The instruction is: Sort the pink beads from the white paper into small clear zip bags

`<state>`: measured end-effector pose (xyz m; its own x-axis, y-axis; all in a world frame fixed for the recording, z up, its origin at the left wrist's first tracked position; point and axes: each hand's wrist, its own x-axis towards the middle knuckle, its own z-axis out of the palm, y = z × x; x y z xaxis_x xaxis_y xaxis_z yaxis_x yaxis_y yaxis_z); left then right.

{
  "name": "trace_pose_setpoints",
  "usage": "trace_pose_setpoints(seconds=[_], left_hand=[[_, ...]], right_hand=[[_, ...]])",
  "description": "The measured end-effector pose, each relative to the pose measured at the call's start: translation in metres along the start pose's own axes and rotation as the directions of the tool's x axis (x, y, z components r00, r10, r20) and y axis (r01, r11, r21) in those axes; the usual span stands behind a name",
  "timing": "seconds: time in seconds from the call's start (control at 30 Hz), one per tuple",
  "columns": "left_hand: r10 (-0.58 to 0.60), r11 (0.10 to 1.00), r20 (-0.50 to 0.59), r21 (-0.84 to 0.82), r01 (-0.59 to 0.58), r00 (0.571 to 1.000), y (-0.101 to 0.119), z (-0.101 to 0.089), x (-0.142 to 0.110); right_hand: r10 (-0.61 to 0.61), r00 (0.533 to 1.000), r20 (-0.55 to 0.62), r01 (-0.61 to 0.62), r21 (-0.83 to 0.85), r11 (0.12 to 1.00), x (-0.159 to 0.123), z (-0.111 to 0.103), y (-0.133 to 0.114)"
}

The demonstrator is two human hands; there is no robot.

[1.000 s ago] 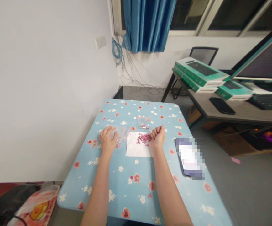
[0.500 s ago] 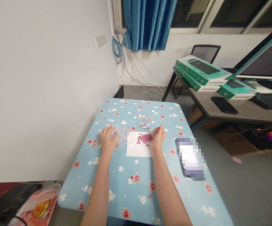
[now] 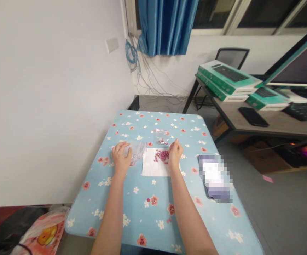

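Note:
My left hand (image 3: 121, 158) rests on a clear plastic zip bag (image 3: 137, 153), its fingers over the bag's near end. The bag lies on a blue floral tablecloth (image 3: 140, 198), left of a white paper sheet (image 3: 153, 166). A small heap of pink pills (image 3: 162, 156) sits on the sheet's far edge. My right hand (image 3: 175, 154) stands just right of the heap, fingertips bunched together and pointing up. Whether those fingers pinch a pill is hidden. Behind the heap lies a smaller clear bag (image 3: 161, 138) with some pink pills inside.
A pixelated flat object (image 3: 214, 179) lies on the table's right side. To the right stands a grey desk (image 3: 265, 122) with green boxes (image 3: 229, 78), a black phone (image 3: 253, 117) and a keyboard (image 3: 306, 111). A white wall (image 3: 55, 106) borders the table's left.
My right hand has drawn left toward the pills, and its fingers have closed together. My left hand and the bags stay in place. The whole view has shifted slightly.

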<state>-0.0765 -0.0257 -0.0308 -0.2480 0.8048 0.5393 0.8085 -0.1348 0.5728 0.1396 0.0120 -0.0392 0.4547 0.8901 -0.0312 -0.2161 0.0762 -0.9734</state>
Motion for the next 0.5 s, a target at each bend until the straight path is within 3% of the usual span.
trace_pose_setpoints(seconds=[0.1,0.17,0.5], left_hand=[[-0.012,1.000,-0.002,-0.007,0.012,1.000,0.0013,-0.0005,0.0001],[-0.010,1.000,-0.003,-0.011,0.010,1.000,0.0016,-0.0007,0.0001],[0.002,1.000,0.000,-0.008,-0.002,1.000,-0.0004,0.0006,0.0006]], right_hand=[[-0.156,0.985,-0.069,0.153,-0.048,0.987,0.0000,0.0006,0.0029],[-0.193,0.979,-0.067,0.188,-0.072,0.979,-0.0005,0.0010,0.0041],[-0.190,0.981,-0.032,0.188,-0.044,0.981,-0.0057,0.0018,-0.0044]])
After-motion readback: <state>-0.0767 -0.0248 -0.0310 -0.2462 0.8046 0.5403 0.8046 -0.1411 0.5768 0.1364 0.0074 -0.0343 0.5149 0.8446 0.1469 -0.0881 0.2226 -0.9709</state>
